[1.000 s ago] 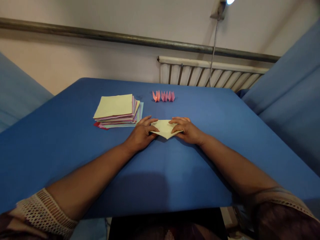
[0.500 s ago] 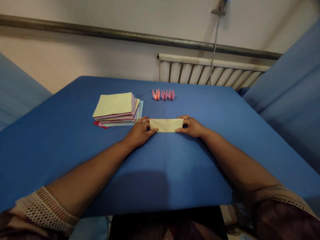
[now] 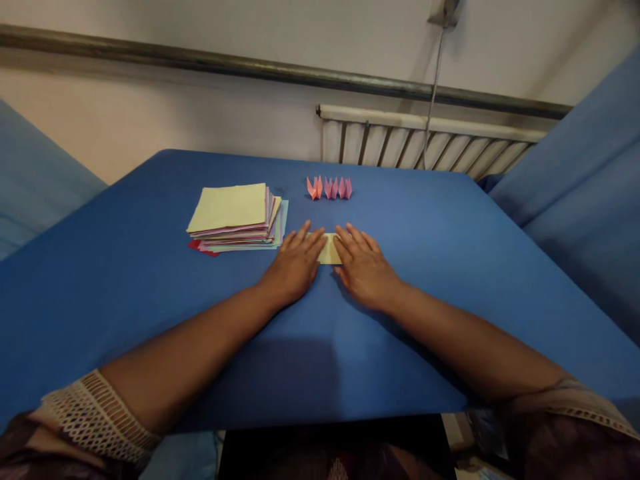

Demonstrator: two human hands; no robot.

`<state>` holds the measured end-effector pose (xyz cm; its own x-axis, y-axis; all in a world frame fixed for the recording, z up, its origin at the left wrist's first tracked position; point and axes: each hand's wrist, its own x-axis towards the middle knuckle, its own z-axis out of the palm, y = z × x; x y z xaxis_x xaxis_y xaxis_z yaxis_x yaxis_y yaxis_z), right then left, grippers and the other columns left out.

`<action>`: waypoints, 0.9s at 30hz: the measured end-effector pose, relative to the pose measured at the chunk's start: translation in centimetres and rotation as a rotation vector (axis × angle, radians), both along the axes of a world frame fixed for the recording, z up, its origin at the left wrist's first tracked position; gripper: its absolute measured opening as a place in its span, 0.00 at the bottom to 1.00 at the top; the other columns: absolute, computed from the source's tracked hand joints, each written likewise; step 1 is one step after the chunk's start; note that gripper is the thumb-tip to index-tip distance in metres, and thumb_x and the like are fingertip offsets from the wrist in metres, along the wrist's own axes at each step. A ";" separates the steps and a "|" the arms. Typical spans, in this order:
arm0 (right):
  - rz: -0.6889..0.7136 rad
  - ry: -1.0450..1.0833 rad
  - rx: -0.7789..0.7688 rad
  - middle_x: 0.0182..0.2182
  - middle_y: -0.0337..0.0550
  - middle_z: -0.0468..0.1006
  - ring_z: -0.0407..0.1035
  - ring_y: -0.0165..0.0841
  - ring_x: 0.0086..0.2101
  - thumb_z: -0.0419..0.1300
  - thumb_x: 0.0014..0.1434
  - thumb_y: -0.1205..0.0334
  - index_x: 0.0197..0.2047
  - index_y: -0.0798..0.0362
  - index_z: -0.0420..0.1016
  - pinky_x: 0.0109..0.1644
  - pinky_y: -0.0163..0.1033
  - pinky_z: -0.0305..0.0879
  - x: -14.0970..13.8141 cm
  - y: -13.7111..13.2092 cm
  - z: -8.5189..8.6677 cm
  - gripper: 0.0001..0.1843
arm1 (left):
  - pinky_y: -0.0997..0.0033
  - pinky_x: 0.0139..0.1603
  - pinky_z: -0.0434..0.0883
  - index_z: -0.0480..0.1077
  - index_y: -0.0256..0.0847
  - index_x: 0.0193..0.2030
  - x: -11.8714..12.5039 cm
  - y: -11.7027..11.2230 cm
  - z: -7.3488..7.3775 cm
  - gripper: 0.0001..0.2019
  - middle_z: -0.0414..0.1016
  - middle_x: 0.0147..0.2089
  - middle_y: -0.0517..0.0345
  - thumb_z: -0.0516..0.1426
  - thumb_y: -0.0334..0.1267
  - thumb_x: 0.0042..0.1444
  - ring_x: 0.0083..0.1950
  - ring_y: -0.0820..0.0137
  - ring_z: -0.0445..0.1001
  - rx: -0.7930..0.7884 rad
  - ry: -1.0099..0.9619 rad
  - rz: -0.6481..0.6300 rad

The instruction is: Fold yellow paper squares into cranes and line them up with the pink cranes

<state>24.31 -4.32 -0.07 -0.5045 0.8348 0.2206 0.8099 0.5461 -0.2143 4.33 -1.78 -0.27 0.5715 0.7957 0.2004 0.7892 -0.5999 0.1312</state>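
Note:
A folded strip of pale yellow paper [image 3: 330, 249] lies on the blue table [image 3: 310, 320], with only its middle showing between my hands. My left hand [image 3: 296, 263] lies flat over its left part, fingers stretched out. Over the right part, my right hand [image 3: 364, 265] rests the same way, palm down with fingers spread. Both ends of the strip are hidden beneath the fingers.
A stack of coloured paper sheets [image 3: 230, 210], yellow on top, sits left of my hands. Several small pink and orange folded paper pieces [image 3: 330, 188] stand in a row beyond them. A radiator [image 3: 390, 137] and a pipe [image 3: 250, 69] run along the wall.
My hands have let go of the strip's two ends and now press flat on top of it. The strip, held by its edges before, now lies down on the table.

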 end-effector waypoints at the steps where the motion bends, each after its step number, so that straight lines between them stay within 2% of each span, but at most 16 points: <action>1: 0.038 -0.017 -0.048 0.71 0.55 0.47 0.36 0.45 0.71 0.48 0.67 0.55 0.71 0.61 0.51 0.72 0.54 0.37 -0.4 -0.5 -0.2 0.33 | 0.49 0.72 0.49 0.56 0.40 0.69 0.1 -0.3 0.0 0.26 0.57 0.72 0.50 0.47 0.32 0.63 0.75 0.57 0.45 -0.045 0.032 -0.058; 4: 0.046 -0.039 -0.180 0.71 0.62 0.47 0.39 0.49 0.70 0.47 0.66 0.41 0.72 0.66 0.47 0.71 0.55 0.41 -1.1 -1.3 -0.9 0.43 | 0.51 0.72 0.51 0.57 0.33 0.69 0.2 -1.1 0.0 0.26 0.59 0.71 0.44 0.47 0.36 0.64 0.73 0.55 0.52 -0.147 0.104 -0.110; 6: 0.044 -0.034 -0.207 0.71 0.63 0.46 0.38 0.50 0.70 0.46 0.65 0.37 0.72 0.66 0.45 0.71 0.56 0.40 -1.1 -1.4 -1.2 0.46 | 0.51 0.72 0.50 0.55 0.27 0.69 0.2 -1.6 0.0 0.29 0.55 0.72 0.38 0.47 0.39 0.64 0.73 0.53 0.51 -0.156 0.103 -0.079; 10: 0.069 -0.008 -0.226 0.72 0.61 0.44 0.37 0.50 0.70 0.47 0.65 0.37 0.73 0.63 0.43 0.71 0.56 0.40 -0.9 -1.2 -0.9 0.46 | 0.54 0.73 0.49 0.46 0.29 0.72 0.8 -1.7 0.2 0.30 0.47 0.75 0.40 0.43 0.41 0.66 0.76 0.59 0.44 -0.221 -0.071 -0.108; 13: 0.084 -0.015 -0.249 0.72 0.61 0.43 0.37 0.51 0.70 0.49 0.64 0.38 0.73 0.63 0.44 0.71 0.55 0.38 -0.9 -1.1 -0.7 0.47 | 0.55 0.73 0.49 0.43 0.30 0.73 1.7 -1.5 0.3 0.32 0.45 0.75 0.41 0.38 0.47 0.68 0.76 0.62 0.43 -0.301 -0.158 -0.171; 16: 0.090 -0.034 -0.262 0.72 0.59 0.42 0.36 0.49 0.70 0.52 0.63 0.41 0.73 0.62 0.42 0.72 0.54 0.37 -1.0 -1.1 -0.8 0.47 | 0.53 0.74 0.45 0.44 0.27 0.73 2.2 -1.4 0.1 0.40 0.42 0.75 0.37 0.41 0.59 0.65 0.76 0.56 0.38 -0.297 -0.078 -0.203; 20: 0.052 -0.044 -0.252 0.72 0.60 0.42 0.35 0.49 0.70 0.50 0.64 0.43 0.73 0.64 0.42 0.71 0.55 0.38 -0.9 -1.3 -1.0 0.45 | 0.49 0.73 0.45 0.45 0.28 0.72 1.4 -1.3 -0.2 0.45 0.44 0.74 0.33 0.42 0.65 0.61 0.76 0.50 0.40 -0.249 0.034 -0.090; 23: -0.055 -0.085 -0.258 0.71 0.65 0.44 0.37 0.52 0.70 0.46 0.66 0.47 0.71 0.69 0.47 0.70 0.57 0.41 -0.2 -1.3 -1.2 0.41 | 0.48 0.72 0.45 0.47 0.27 0.72 0.5 -1.5 0.0 0.47 0.44 0.74 0.31 0.42 0.68 0.59 0.75 0.46 0.40 -0.244 0.121 -0.021; 27: -0.219 -0.085 -0.248 0.70 0.69 0.47 0.40 0.56 0.69 0.45 0.66 0.46 0.70 0.72 0.49 0.69 0.60 0.43 1.1 -0.6 -1.5 0.41 | 0.47 0.72 0.45 0.48 0.23 0.71 -0.1 -1.7 0.2 0.51 0.44 0.74 0.28 0.44 0.70 0.56 0.75 0.44 0.41 -0.223 0.161 0.039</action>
<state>25.41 -4.87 -1.57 -0.3153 0.9482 -0.0373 0.9227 0.2971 -0.2458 4.24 -3.50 -0.09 0.5500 0.8319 -0.0733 0.8325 -0.5391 0.1278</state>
